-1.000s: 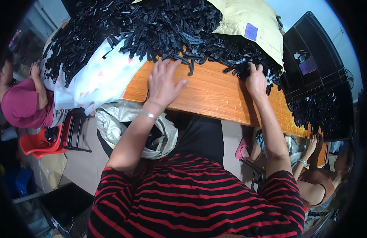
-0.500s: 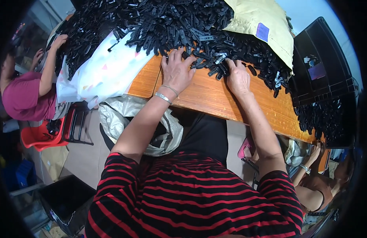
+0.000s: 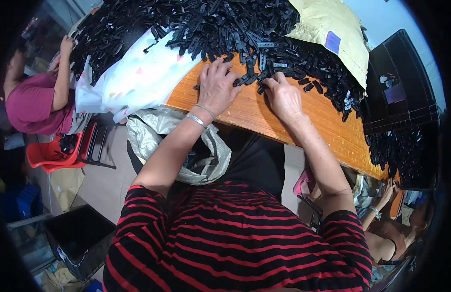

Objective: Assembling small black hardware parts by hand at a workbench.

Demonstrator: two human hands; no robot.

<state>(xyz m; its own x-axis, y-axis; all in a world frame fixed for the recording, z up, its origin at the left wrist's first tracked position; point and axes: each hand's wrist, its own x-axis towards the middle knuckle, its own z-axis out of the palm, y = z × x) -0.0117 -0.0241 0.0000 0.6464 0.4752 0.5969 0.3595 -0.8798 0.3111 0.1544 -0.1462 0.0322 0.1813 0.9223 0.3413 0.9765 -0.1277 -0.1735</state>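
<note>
A large heap of small black plastic clip-like pieces covers the far part of the wooden table. My left hand lies on the tabletop at the heap's near edge, fingers apart, with loose pieces by its thumb and beside its outer edge. To its right, my right hand has its thumb and forefinger closed at a small black piece. The fingertips partly hide that piece. Between my hands, several loose pieces trail out from the heap.
A white patterned plastic sheet drapes over the table's left side. An open woven sack hangs below the front edge. A paper sack and black bin stand right. People work on both sides, near a red chair.
My right hand has moved left and nearer, drawing a black piece out from the heap. My left hand has shifted slightly nearer me, its fingers still spread. The view has tilted a little.
</note>
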